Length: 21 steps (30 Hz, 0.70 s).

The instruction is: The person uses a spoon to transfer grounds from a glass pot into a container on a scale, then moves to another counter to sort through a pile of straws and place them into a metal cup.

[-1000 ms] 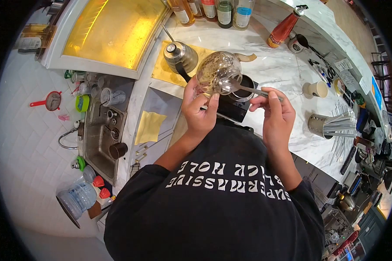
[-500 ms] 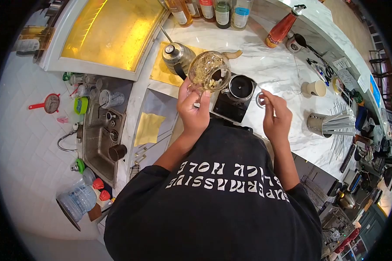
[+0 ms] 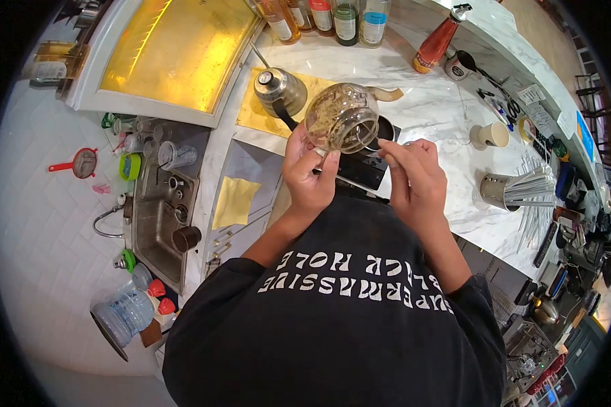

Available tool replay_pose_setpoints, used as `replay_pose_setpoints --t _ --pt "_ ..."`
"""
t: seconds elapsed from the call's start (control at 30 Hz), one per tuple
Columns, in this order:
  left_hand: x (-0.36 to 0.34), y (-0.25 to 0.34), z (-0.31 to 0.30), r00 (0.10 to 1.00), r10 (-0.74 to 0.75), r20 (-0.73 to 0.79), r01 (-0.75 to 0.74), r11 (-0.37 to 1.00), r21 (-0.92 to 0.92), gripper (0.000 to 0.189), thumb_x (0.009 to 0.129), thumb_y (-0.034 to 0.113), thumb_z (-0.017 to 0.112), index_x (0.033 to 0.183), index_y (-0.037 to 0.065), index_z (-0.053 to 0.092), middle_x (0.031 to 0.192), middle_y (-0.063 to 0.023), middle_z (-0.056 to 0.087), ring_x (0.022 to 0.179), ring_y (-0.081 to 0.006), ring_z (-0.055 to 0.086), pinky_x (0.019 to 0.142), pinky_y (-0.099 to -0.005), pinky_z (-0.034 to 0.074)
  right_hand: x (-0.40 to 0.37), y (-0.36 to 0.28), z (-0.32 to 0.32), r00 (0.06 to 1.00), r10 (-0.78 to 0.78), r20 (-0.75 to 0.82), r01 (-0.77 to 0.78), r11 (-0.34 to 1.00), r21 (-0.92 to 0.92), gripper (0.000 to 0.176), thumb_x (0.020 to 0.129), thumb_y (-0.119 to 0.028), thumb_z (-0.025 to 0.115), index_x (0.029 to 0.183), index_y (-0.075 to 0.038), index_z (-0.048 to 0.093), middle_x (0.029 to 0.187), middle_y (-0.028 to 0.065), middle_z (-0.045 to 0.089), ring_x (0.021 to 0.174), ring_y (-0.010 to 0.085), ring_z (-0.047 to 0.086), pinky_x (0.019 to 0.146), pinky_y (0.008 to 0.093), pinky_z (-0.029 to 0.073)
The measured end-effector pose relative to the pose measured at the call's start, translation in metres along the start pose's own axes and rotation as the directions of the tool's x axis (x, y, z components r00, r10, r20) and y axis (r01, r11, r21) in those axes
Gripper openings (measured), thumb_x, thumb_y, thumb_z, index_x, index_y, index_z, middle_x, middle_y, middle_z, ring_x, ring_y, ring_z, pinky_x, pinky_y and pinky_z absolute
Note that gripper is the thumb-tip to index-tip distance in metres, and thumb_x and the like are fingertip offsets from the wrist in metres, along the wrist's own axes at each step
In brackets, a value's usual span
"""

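Observation:
My left hand (image 3: 309, 166) grips a round clear glass pot (image 3: 332, 112) near its neck. Brownish residue coats the pot's inside, and its mouth tilts down to the right, toward my right hand. A curved tan piece (image 3: 388, 94) sticks out on its far side. My right hand (image 3: 417, 173) pinches a thin metal utensil (image 3: 376, 140) right at the pot's mouth; its far end is hard to make out. Partly hidden behind the pot, a cup (image 3: 386, 131) with a dark inside stands on a black flat device (image 3: 366, 171).
A gooseneck kettle (image 3: 285, 91) sits on a yellow cloth at the left. Several bottles (image 3: 346, 24) line the back. On the right are a red bottle (image 3: 436, 46), a paper cup (image 3: 493, 135) and a metal holder of straws (image 3: 497, 191). A sink (image 3: 159, 234) lies far left.
My right hand has moved left to the pot's mouth, bringing the thin utensil with it. The glass pot has shifted slightly right and turned its mouth, now covering more of the cup.

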<state>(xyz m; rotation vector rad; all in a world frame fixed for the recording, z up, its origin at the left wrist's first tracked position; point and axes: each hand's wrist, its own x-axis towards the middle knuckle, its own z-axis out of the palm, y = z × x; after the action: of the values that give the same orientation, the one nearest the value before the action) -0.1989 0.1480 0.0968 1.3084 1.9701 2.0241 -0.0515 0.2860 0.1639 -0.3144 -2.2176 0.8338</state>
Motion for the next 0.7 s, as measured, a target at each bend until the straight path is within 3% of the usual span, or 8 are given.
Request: replay_pose_setpoints --t 0.07,0.37,0.7 --pt "0.001 0.003 0.000 1.000 0.021 -0.022 -0.021 1.000 0.018 0.018 0.092 0.001 0.069 0.080 -0.010 0.063 0.141 -0.0327 0.053 0.122 -0.0367 0.064 0.103 -0.0434 0.051 -0.003 -0.001 0.003 0.999 -0.016 0.040 0.018 0.999 -0.045 0.033 0.085 0.007 0.071 0.116 -0.004 0.070 0.086 0.0065 0.069 0.076 0.0271 0.063 0.080 0.0416 0.044" --pt "0.002 0.011 -0.006 0.998 0.064 0.003 -0.064 0.997 0.046 0.020 0.093 0.002 0.069 0.078 -0.009 0.062 0.140 -0.0337 0.054 0.121 -0.0378 0.064 0.104 -0.0440 0.050 -0.006 -0.011 0.002 0.997 -0.073 0.025 0.076 0.991 -0.108 0.034 0.084 0.006 0.074 0.117 -0.004 0.069 0.086 0.0072 0.069 0.076 0.0255 0.063 0.080 0.0423 0.045" --pt "-0.003 0.006 -0.009 0.996 0.088 -0.022 -0.088 0.996 0.008 0.018 0.091 0.001 0.071 0.078 -0.009 0.063 0.141 -0.0349 0.053 0.121 -0.0390 0.065 0.103 -0.0443 0.051 -0.016 -0.020 0.010 1.000 -0.007 -0.001 0.007 0.996 -0.086 0.030 0.088 0.005 0.071 0.117 -0.004 0.068 0.086 0.0067 0.071 0.074 0.0248 0.064 0.082 0.0417 0.046"
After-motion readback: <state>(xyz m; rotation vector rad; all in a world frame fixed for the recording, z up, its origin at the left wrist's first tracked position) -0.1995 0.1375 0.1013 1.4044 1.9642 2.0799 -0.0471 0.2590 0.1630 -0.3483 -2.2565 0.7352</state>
